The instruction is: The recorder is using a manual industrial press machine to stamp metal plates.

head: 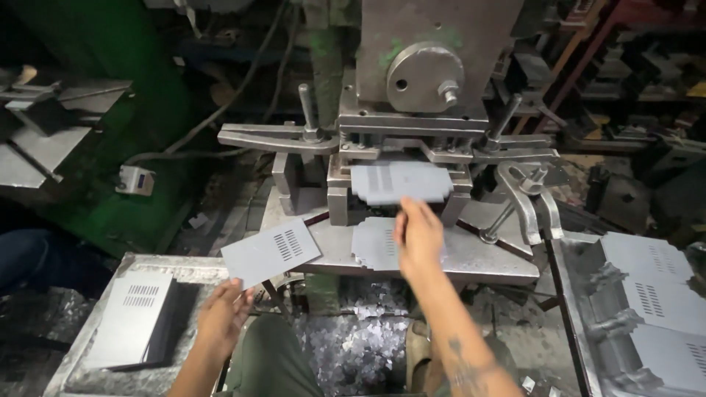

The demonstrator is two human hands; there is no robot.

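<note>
The right hand (418, 234) is pinched on a thin, stiff sheet-metal blank (401, 182) at the press die (346, 173); a vented blank (271, 251), light and sharp-edged, is gripped by the left hand (224, 315) at its corner.

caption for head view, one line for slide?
Right hand holds a sheet at the press; left hand holds a slotted sheet.

No packages, labels, signs or screens can be made out anywhere in the frame. The one candidate, a small pale box-shaped unit (135, 179) on a cable at centre left, shows no readable display.
</note>
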